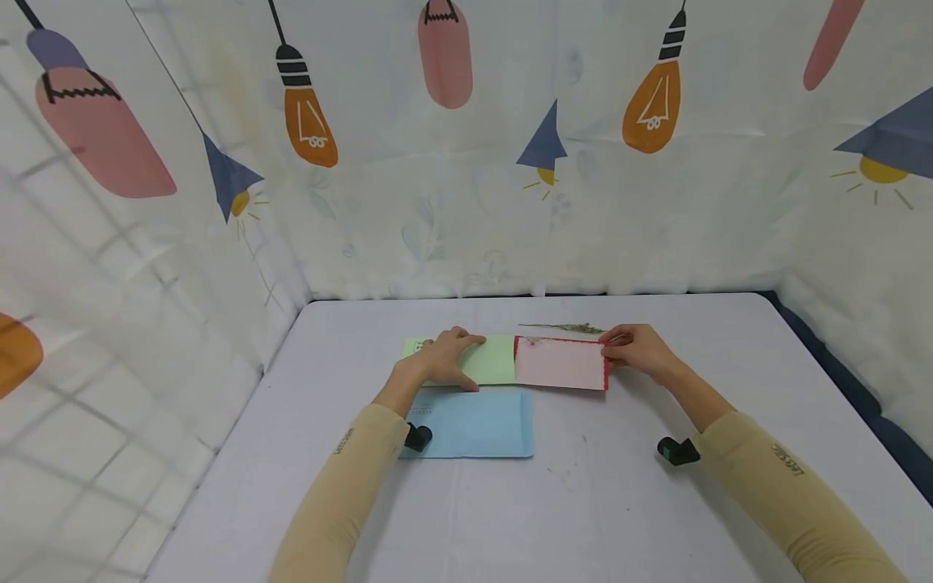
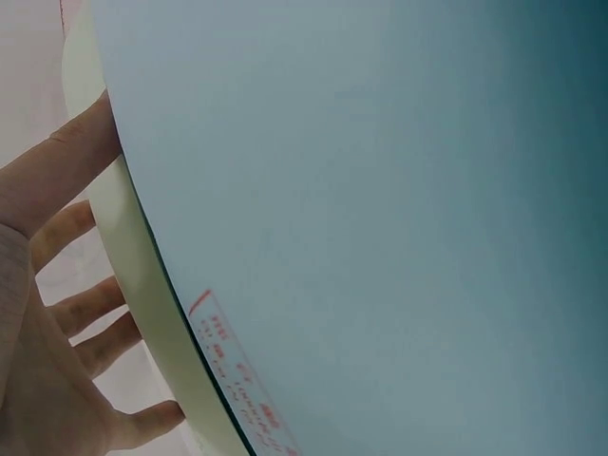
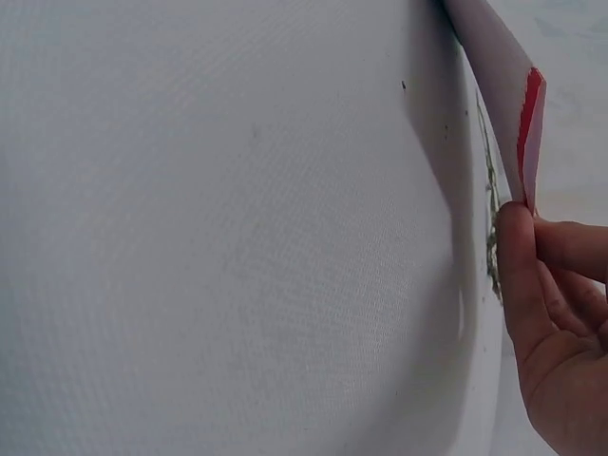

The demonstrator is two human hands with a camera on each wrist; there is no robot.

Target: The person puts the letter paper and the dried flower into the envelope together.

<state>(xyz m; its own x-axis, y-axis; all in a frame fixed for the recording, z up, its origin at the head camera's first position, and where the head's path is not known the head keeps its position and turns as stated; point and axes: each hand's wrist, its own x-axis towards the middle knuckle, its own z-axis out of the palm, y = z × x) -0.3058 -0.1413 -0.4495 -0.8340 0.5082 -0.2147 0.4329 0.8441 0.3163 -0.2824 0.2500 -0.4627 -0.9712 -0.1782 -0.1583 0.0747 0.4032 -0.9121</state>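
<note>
The oblong, pale pink card (image 1: pixel 560 366), red along its top and right edges, meets the right side of the green paper (image 1: pixel 497 363). The right hand (image 1: pixel 640 350) pinches its outer edge; the left hand (image 1: pixel 446 359), fingers spread, rests on the green paper.

Reference: the envelope (image 1: pixel 496 360) on my desk (image 1: pixel 583 510). Over it, my left hand (image 1: pixel 446 358). Directly right of it, the card (image 1: pixel 560 364); beyond that, at the card's right edge, my right hand (image 1: pixel 637 350). Before it, a second envelope (image 1: pixel 477 425). Behind, to its right, a sprig (image 1: pixel 579 328).
</note>
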